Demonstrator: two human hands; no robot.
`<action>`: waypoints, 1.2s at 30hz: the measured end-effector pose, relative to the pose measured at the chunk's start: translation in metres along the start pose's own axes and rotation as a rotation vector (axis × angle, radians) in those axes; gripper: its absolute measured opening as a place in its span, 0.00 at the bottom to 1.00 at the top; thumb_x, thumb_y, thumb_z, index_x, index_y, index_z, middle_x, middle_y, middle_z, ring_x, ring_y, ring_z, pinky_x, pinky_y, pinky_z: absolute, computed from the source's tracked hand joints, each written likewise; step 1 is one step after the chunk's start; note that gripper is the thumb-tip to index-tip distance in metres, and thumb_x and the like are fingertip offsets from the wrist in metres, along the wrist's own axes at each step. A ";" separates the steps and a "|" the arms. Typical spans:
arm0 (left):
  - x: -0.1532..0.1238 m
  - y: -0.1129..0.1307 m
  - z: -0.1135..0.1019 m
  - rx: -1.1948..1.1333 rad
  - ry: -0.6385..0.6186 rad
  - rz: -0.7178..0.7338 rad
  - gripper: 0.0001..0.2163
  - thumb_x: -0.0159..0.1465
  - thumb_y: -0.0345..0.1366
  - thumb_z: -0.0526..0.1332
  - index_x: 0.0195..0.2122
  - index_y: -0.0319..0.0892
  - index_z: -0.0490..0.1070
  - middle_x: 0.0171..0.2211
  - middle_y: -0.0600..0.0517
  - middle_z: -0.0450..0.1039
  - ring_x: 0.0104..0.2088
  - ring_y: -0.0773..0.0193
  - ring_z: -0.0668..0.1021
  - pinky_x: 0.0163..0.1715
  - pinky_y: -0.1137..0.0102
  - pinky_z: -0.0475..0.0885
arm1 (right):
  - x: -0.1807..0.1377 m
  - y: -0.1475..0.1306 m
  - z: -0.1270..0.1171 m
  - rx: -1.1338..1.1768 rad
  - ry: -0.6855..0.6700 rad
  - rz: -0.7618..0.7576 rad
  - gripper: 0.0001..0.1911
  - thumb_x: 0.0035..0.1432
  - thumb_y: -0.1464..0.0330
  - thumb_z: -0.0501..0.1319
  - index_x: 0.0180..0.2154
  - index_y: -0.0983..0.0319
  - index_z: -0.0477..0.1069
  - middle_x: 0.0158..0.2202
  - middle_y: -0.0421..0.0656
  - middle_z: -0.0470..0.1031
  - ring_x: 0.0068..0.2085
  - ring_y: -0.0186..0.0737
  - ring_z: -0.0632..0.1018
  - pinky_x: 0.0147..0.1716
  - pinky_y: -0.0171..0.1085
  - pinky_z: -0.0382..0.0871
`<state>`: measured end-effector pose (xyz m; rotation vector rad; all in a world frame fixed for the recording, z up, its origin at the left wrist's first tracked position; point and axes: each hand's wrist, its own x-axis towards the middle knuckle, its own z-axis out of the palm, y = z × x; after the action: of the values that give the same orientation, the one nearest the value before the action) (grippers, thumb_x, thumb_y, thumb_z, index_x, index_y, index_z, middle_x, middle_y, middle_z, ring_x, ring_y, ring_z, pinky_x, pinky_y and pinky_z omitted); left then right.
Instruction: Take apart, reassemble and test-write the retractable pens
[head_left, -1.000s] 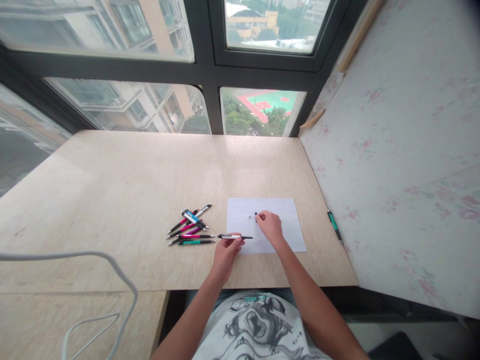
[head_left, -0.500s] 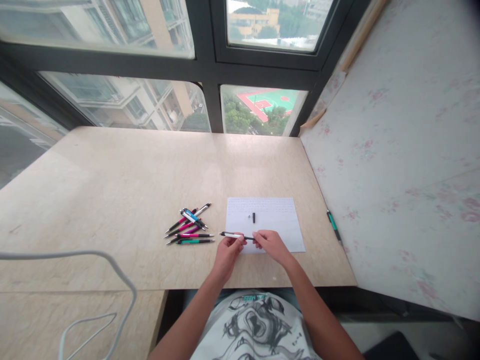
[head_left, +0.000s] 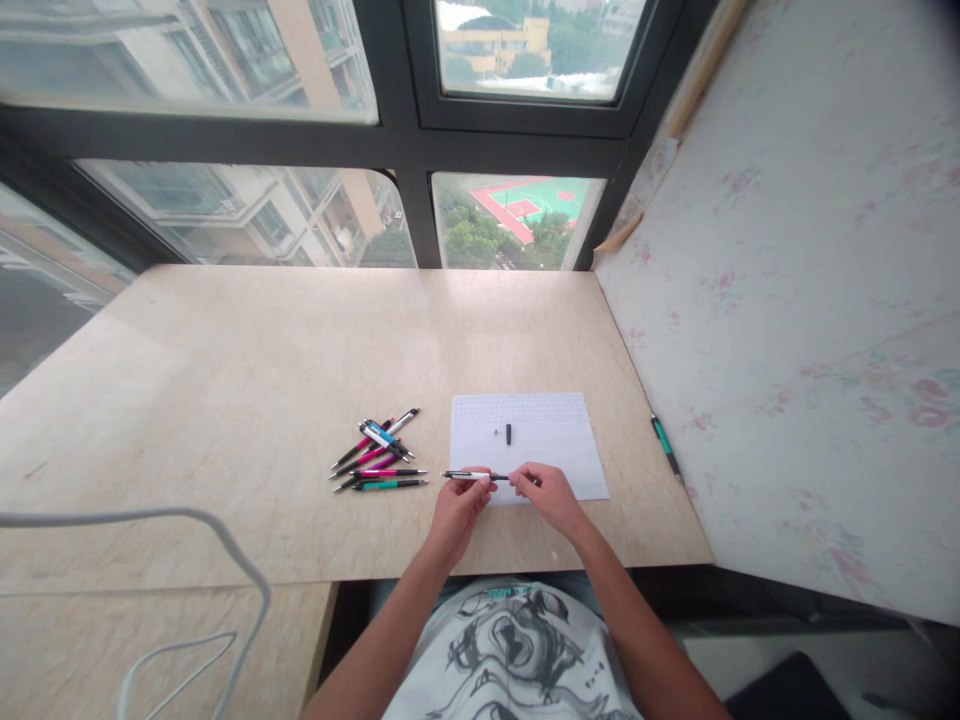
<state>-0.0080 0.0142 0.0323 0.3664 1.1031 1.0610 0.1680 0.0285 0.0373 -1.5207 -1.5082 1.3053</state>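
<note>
A white and black ballpoint pen (head_left: 466,475) lies nearly level between my hands, over the near part of a written sheet of paper (head_left: 559,460). Closed around its barrel is my left hand (head_left: 459,505). At the pen's thin dark right end, the fingertips of my right hand (head_left: 546,492) are pinched together; what exactly they grip there is hidden. Beyond the hands, a short black tube, like a pen grip (head_left: 508,434), rests on the paper beside a tiny metallic piece (head_left: 496,433).
Several coloured pens (head_left: 379,450) lie in a crossed pile left of the paper. One green and black pen (head_left: 665,446) sits by the papered wall (head_left: 795,330) on the right. A pale cable (head_left: 232,540) loops at the lower left. Windows stand behind the table (head_left: 247,370).
Both hands stay at the pen with only slight shifts; the right fingertips are a little farther right along its thin end. The camera view has tilted slightly.
</note>
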 end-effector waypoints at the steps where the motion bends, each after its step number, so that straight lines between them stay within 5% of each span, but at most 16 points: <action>1: 0.000 0.000 0.000 -0.003 0.000 -0.007 0.14 0.48 0.37 0.74 0.35 0.38 0.78 0.32 0.49 0.77 0.33 0.65 0.77 0.33 0.73 0.69 | 0.000 0.000 -0.001 -0.001 0.000 0.000 0.14 0.59 0.61 0.59 0.26 0.62 0.75 0.23 0.39 0.76 0.27 0.36 0.74 0.30 0.33 0.64; 26: 0.003 -0.002 -0.002 0.084 0.002 0.035 0.14 0.50 0.42 0.73 0.33 0.38 0.78 0.28 0.50 0.76 0.29 0.65 0.75 0.33 0.70 0.68 | 0.000 -0.005 0.003 -0.062 -0.071 -0.062 0.19 0.63 0.60 0.56 0.26 0.63 0.76 0.24 0.40 0.76 0.28 0.36 0.75 0.30 0.32 0.64; 31: 0.002 -0.001 -0.004 0.130 -0.023 0.046 0.16 0.48 0.43 0.73 0.34 0.38 0.79 0.28 0.48 0.78 0.31 0.61 0.77 0.35 0.68 0.69 | -0.001 -0.002 0.005 -0.017 -0.191 -0.039 0.22 0.66 0.59 0.51 0.28 0.62 0.76 0.24 0.40 0.75 0.28 0.36 0.75 0.30 0.32 0.66; 36: 0.001 -0.006 -0.004 0.148 0.008 0.059 0.16 0.50 0.45 0.72 0.32 0.38 0.78 0.28 0.48 0.78 0.30 0.61 0.77 0.34 0.68 0.68 | -0.003 -0.002 0.005 -0.171 -0.116 -0.185 0.16 0.63 0.63 0.56 0.28 0.61 0.77 0.25 0.40 0.76 0.29 0.37 0.74 0.32 0.33 0.64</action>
<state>-0.0079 0.0115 0.0255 0.5155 1.1874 1.0367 0.1631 0.0248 0.0380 -1.3885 -1.8282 1.2000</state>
